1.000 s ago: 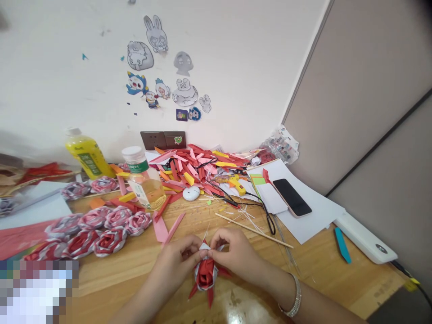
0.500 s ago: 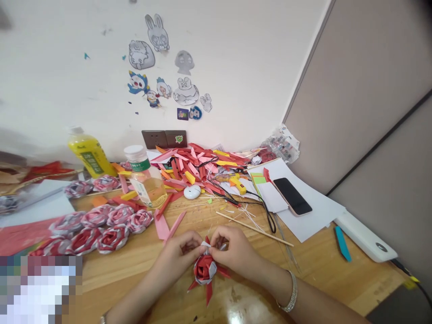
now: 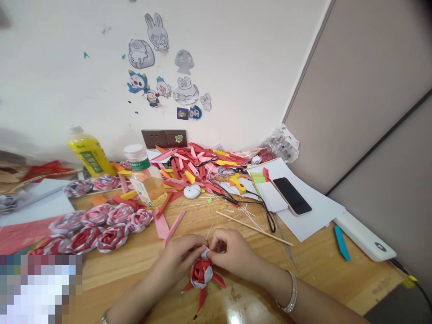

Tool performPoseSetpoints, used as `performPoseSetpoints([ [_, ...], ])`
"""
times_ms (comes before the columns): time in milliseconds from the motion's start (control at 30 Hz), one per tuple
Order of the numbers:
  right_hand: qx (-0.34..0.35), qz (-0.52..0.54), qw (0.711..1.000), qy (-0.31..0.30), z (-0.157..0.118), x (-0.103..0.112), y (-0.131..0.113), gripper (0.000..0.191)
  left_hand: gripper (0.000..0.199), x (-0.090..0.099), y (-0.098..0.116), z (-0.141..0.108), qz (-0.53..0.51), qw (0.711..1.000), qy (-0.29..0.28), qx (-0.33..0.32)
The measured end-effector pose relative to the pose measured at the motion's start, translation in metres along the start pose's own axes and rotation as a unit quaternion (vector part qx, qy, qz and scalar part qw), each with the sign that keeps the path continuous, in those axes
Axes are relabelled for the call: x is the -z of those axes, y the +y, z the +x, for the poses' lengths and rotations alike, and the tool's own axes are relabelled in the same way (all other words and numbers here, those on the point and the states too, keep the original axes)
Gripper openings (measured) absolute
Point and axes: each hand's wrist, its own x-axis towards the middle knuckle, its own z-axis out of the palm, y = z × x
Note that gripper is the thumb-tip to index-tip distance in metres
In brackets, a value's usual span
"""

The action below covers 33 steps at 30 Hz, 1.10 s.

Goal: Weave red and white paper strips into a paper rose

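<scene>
Through the head camera I found the paper flower at the near middle of the wooden table, deep red at its heart, with pale-edged petals and loose red points splayed out from its sides and near end. The left hand and right hand were both closed on its far end, thumbs and fingertips pinching around a small white fold; I could not make out every contact.

I judged the piece almost weightless, springy along its creases and easy to crush, with little chance of slipping. The layered folds at the far end looked the best hold; pressure on the middle would likely have dented it, and the thin points could have bent.

To the near right, bare wood ran out to the table's slanting edge, giving good room. The left was tighter: paper rosettes lay clustered there, and pink strips just beyond the left hand. On the far side a thin wooden stick slanted rightward, with the yellow glue gun farther off.
</scene>
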Motion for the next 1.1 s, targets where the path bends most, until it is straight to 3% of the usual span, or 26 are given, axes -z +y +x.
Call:
performPoseSetpoints([
  [167,-0.017,0.064,0.997,-0.031,-0.001,-0.002,-0.002,0.010,0.018,-0.001,0.002,0.000,-0.064,0.996,0.040,0.043],
  [300,-0.027,0.057,0.998,-0.012,0.001,0.001,-0.001,0.007,0.016,-0.005,-0.005,0.005,-0.235,0.964,0.013,0.128],
  [367,-0.033,0.053,0.998,-0.004,0.002,0.003,0.000,0.004,0.020,-0.006,-0.008,0.007,-0.272,0.949,-0.002,0.157],
  [533,-0.042,0.078,0.996,-0.028,0.002,0.003,0.002,0.007,0.019,-0.005,-0.003,0.006,-0.237,0.956,-0.001,0.172],
  [733,-0.053,0.034,0.998,-0.029,-0.001,0.001,-0.002,0.013,0.024,-0.006,0.000,0.004,-0.198,0.966,-0.015,0.166],
  [833,-0.019,0.013,1.000,-0.012,-0.002,0.001,-0.005,0.014,0.027,-0.001,-0.002,0.005,-0.281,0.942,-0.051,0.174],
  [933,0.020,-0.015,1.000,0.010,-0.002,0.003,-0.008,0.013,0.038,0.006,-0.001,0.006,-0.335,0.915,-0.048,0.218],
  [1100,0.130,-0.048,0.990,0.016,-0.001,0.003,-0.009,0.010,0.040,0.004,-0.004,0.005,-0.350,0.909,-0.077,0.214],
])
